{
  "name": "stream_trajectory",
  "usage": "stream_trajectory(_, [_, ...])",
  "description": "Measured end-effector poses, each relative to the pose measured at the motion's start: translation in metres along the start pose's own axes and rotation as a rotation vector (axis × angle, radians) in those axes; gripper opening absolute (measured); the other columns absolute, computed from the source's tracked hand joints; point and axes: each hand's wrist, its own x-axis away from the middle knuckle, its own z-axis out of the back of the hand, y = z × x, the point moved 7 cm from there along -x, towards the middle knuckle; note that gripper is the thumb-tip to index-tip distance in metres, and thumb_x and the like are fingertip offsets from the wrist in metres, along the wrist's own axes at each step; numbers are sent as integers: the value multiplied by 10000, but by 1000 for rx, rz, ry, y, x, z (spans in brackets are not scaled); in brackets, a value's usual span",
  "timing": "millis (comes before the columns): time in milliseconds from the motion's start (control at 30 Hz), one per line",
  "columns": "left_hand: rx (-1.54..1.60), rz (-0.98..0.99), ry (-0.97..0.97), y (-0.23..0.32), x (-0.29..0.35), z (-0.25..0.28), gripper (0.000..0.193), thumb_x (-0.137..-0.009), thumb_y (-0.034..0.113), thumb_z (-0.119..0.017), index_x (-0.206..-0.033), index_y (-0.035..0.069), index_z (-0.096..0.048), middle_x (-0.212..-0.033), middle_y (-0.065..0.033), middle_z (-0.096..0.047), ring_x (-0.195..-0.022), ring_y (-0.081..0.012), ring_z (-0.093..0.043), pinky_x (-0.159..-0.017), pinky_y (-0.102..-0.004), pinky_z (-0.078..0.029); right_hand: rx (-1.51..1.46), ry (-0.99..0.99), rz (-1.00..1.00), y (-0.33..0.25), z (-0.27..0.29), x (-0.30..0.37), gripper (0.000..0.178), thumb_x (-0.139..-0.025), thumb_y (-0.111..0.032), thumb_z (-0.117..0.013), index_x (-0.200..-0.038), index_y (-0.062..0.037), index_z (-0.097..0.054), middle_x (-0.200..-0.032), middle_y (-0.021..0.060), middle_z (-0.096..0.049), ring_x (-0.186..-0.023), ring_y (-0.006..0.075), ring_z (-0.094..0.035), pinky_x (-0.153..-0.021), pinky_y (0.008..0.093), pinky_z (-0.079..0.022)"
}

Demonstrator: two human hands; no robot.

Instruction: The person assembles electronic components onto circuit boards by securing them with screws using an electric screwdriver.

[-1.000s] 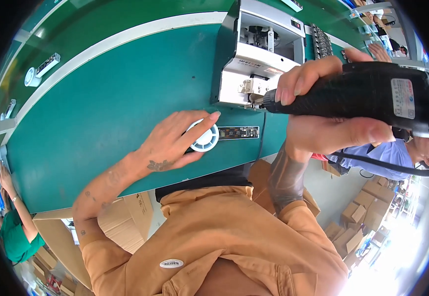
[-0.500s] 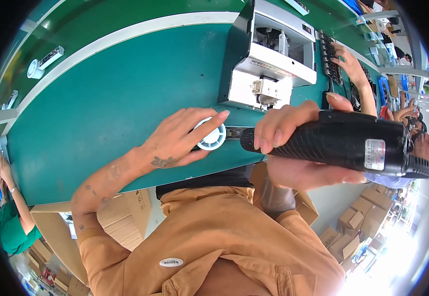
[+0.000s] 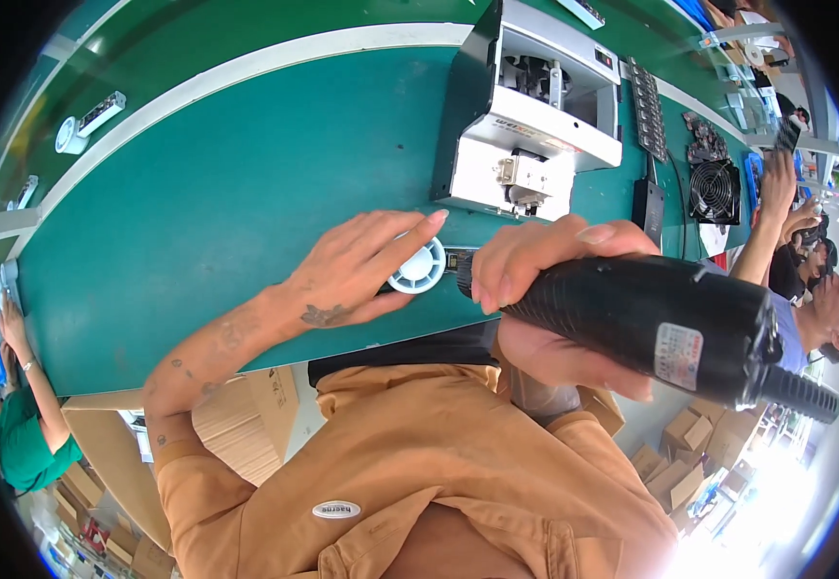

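Observation:
My left hand (image 3: 366, 265) is closed around a pale blue, round, spoked part (image 3: 418, 264), like a small fan head, low over the green table. The index finger lies across its top, the thumb along its near side. From the part's right side runs a short dark piece (image 3: 453, 261) that looks like a circuit board. My right hand (image 3: 559, 289) is wrapped round a thick black electric screwdriver (image 3: 632, 314), lying nearly sideways. Its tip end points left at the dark piece; the bit is hidden, so I cannot tell whether they touch.
A silver and black bench machine (image 3: 535, 116) stands just beyond my hands. To its right are a panel of small boards (image 3: 647, 111), a black box (image 3: 647, 207) and a black fan (image 3: 715, 191). A similar pale part (image 3: 70, 135) lies far left. Co-workers sit at both sides; cardboard boxes (image 3: 275, 410) stand below.
The screwdriver's rear end has swung toward me and its tip end has shifted slightly left. A co-worker's hand has left the board panel, moving right with a dark piece. My left hand stays nearly still.

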Motion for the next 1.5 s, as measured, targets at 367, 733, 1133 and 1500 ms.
stream_trajectory(367, [-10,112,103,16,-18,0,620,-712,134,-808,-1283,89,-569,-1136,-108,-566,-982,-307,-598,-809,-401,-508,49,383,-7,-17,8,7,919,-863,-811,-370,-1394,-62,-348,-713,116,-553,-472,222,-507,-433,355,-452])
stream_trajectory(733, [21,146,224,2,2,36,320,-710,98,-799,-986,50,-645,-995,-108,-615,-852,-281,-638,-709,-362,-535,17,915,-124,-57,104,67,721,-978,-688,-241,-1288,-64,-426,-629,52,-437,-420,163,-411,-388,309,-357])
stream_trajectory(1133, [-190,521,474,-169,-44,197,522,-797,175,-807,-1231,52,-545,-1058,-57,-628,-965,-140,-614,-869,-269,-499,-191,1059,-393,-5,144,109,654,-1003,-647,-277,-1203,-56,-474,-639,35,-423,-464,138,-398,-444,289,-348])
stream_trajectory(1500, [-499,271,135,-199,-150,198,502,-893,218,-691,-1362,108,-550,-1391,-151,-545,-1279,-339,-505,-1075,-422,-400,-212,1075,-400,-7,143,104,640,-1001,-653,-266,-1191,-70,-449,-623,36,-410,-442,145,-387,-424,296,-345])
